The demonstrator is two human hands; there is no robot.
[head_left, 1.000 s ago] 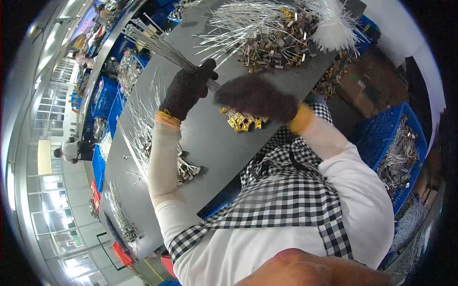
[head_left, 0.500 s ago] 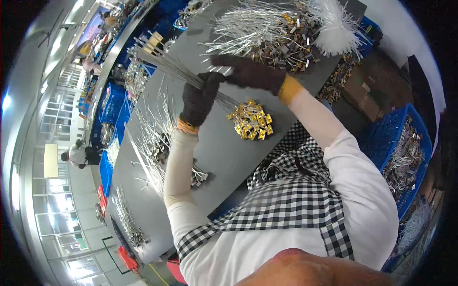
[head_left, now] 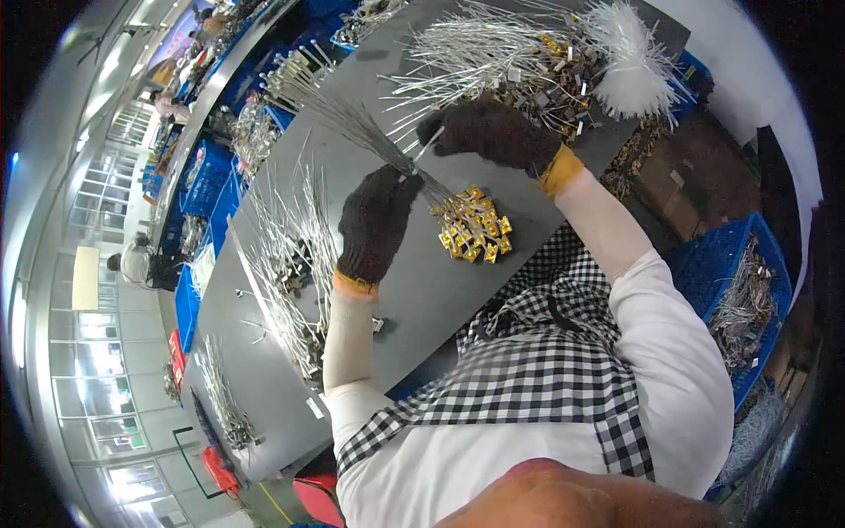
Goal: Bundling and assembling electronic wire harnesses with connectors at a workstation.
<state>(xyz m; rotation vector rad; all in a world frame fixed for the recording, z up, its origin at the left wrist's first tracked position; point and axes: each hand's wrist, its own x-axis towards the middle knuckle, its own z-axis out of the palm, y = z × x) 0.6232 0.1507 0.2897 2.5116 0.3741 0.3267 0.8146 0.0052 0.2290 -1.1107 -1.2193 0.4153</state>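
A bundle of thin grey wires [head_left: 352, 123] slants over the grey table, with yellow-and-white connector ends [head_left: 473, 225] clustered at its lower right. My left hand [head_left: 378, 220], in a dark knitted glove, is closed at the bundle's neck, its fingertips against the wires; part of its grip is hidden. A thin white strip [head_left: 429, 146], apparently a cable tie, runs from the neck toward my right hand [head_left: 493, 136]. That hand, in a matching glove, is closed on the strip's far end just right of the bundle.
A large pile of silvery wires with dark connectors [head_left: 546, 75] lies at the far side, beside a bunch of white strips [head_left: 629, 66]. More wires [head_left: 295, 255] lie to the left. Blue crates [head_left: 748, 308] stand at the right. A person [head_left: 145, 264] stands in the background left.
My hands have moved apart: the left has gone lower, the right is drawn to the right. The white strip between them now shows. The bundle's wires have swung slightly to the right.
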